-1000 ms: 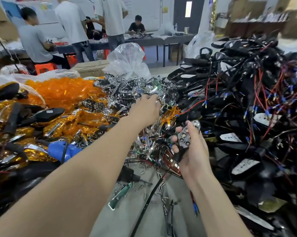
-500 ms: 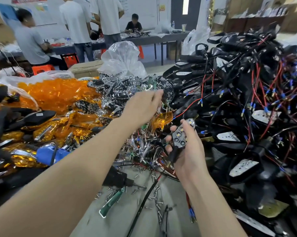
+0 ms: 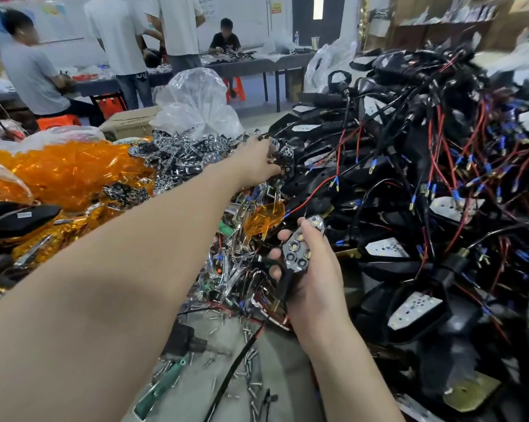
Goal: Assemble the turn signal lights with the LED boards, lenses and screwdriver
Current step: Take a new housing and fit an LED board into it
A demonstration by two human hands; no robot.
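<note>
The orange lenses (image 3: 71, 172) are glossy, translucent plastic; the reflector pieces (image 3: 181, 150) beside them have a mirror-bright chrome finish (metal or plated plastic, hard to tell). The turn signal light (image 3: 296, 254) shows the same shine on its face. The housings (image 3: 409, 330) are matt black plastic, the bag (image 3: 196, 108) crinkled clear film, the box (image 3: 126, 124) plain cardboard, the screws (image 3: 251, 391) bright metal.

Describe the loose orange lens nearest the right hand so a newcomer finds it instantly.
From the orange lens heap at left, look right across the chrome parts toward the right hand. The orange lens lies just above-left of it. It is a single amber piece on silver clutter, apart from the heap.
</note>
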